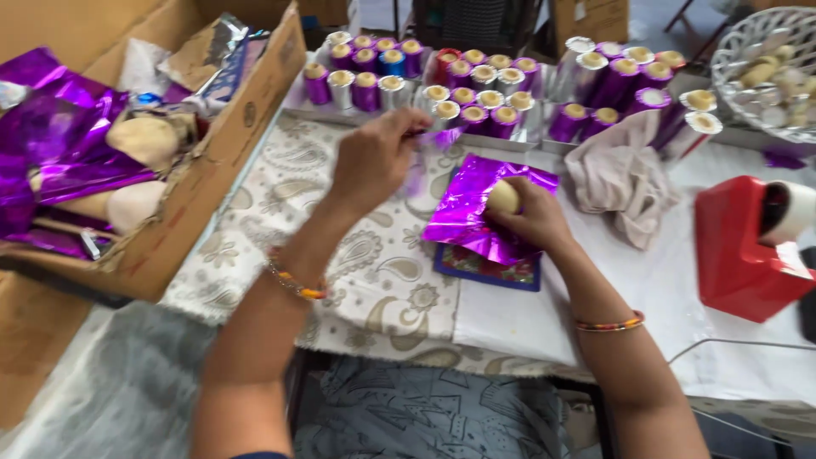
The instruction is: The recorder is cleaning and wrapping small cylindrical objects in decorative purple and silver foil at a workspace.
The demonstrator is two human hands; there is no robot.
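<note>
My right hand (pixel 531 217) presses a pale cream roll (pixel 503 197) onto a shiny purple foil sheet (pixel 472 217). The foil lies over a dark blue patterned pad (pixel 484 270) on the table. My left hand (pixel 374 157) is raised just left of the foil, fingers pinched together near a small purple scrap at its tips; what it grips is too blurred to tell. Behind it stand trays of rolls wrapped in purple, silver, blue and red foil (pixel 476 89).
An open cardboard box (pixel 212 161) on the left holds crumpled purple foil and bare cream rolls. A beige cloth (pixel 625 183) lies right of the foil, a red tape dispenser (pixel 744 246) further right, a white basket (pixel 765 72) at the back right.
</note>
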